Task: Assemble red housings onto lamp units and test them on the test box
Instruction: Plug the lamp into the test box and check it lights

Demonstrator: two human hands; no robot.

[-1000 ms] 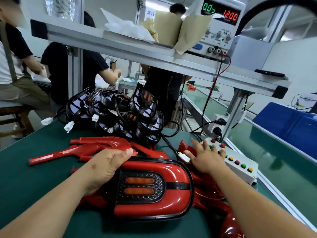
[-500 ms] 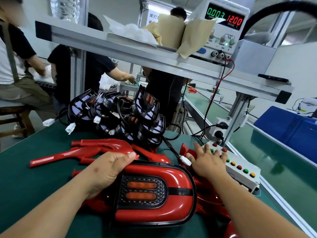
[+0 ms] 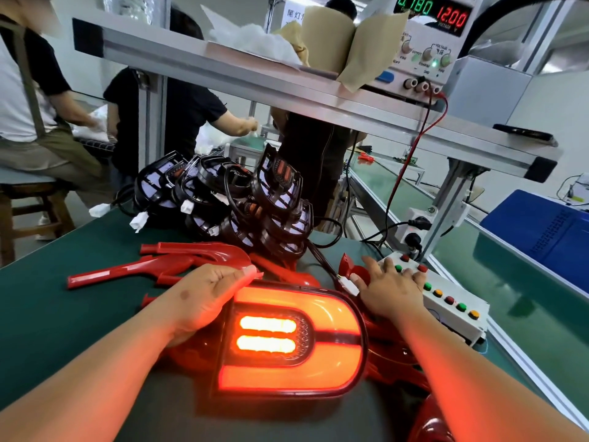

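A red-housed lamp unit (image 3: pixel 293 342) lies on the green mat in front of me, fully lit, its U-shaped band and two inner bars glowing orange-red. My left hand (image 3: pixel 204 298) grips its upper left edge. My right hand (image 3: pixel 392 285) lies with spread fingers on the white test box (image 3: pixel 452 311), fingertips on the buttons at its far end. The lamp's white connector (image 3: pixel 347 286) sits beside my right thumb. Loose red housings (image 3: pixel 178 260) lie behind the lamp, and more lie under my right forearm. A pile of black lamp units (image 3: pixel 242 199) with white plugs stands beyond them.
A power supply (image 3: pixel 427 43) on the overhead shelf reads 0.180 and 12.00, with red and black leads running down. A conveyor (image 3: pixel 510 282) runs along the right, with a blue crate (image 3: pixel 548 234) beyond it. Other people work behind the bench at the left.
The lamp unit has lit up brightly; it was dark before. The supply's current reading rose from 0.003 to 0.180. My right fingers stretched further over the test box buttons.
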